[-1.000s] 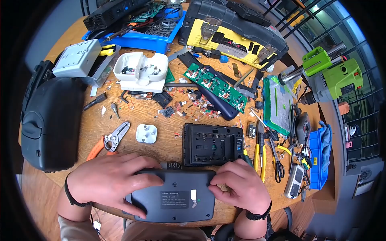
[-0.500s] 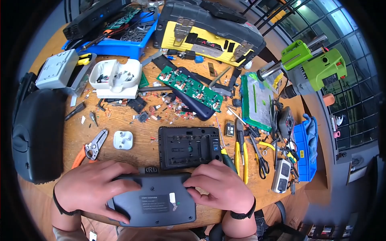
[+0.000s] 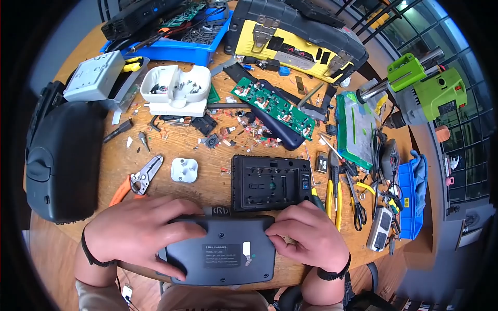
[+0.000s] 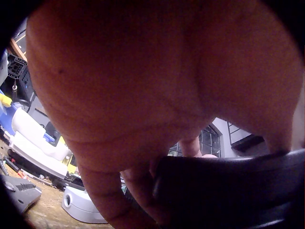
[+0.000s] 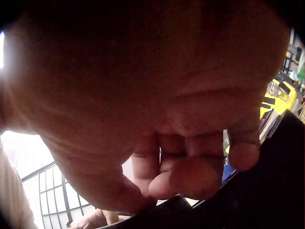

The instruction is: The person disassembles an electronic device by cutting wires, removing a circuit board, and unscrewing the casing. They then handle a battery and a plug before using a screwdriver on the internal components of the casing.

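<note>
A dark grey battery charger (image 3: 221,254) lies label side up at the table's near edge, its printed label reading "BAY CHARGER". My left hand (image 3: 142,233) grips its left end, thumb by the lower edge and fingers over the top edge. At the upper right corner, the thumb and curled fingers of my right hand (image 3: 311,236) pinch the rim. Both wrist views are mostly filled by the palms; the charger's dark edge (image 4: 228,191) shows beneath the left one. Just beyond it sits a black charger with battery bays (image 3: 270,181), close to the right fingers.
Wire strippers (image 3: 140,181) and a white plug adapter (image 3: 184,170) lie to the left. Pliers (image 3: 333,192), scissors (image 3: 357,207) and a blue bin (image 3: 412,202) are on the right. Behind are a green circuit board (image 3: 272,106), scattered scraps and a yellow-black toolbox (image 3: 290,46).
The head view swung right and came back, so the whole scene shifted left and returned. Both hands keep their hold on the charger, with little visible movement.
</note>
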The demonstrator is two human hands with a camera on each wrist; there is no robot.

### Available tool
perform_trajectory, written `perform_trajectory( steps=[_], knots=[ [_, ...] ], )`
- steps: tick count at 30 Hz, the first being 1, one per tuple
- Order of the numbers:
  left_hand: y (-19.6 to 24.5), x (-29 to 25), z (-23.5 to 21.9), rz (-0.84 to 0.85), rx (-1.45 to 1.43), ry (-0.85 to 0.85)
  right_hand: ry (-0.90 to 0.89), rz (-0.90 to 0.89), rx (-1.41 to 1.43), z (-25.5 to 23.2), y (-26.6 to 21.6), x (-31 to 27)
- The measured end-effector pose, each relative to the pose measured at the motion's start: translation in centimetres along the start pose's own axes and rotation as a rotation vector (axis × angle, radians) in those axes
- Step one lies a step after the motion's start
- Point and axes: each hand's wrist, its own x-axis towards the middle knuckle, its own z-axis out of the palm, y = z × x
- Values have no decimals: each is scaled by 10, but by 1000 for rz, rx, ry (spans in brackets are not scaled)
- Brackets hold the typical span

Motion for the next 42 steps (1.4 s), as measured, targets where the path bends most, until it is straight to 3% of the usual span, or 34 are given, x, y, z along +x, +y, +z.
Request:
perform_trajectory(
  steps=[42],
  knots=[
    [4, 3, -4, -43, 27, -27, -32, 1, -54, -1, -3, 1]
  ],
)
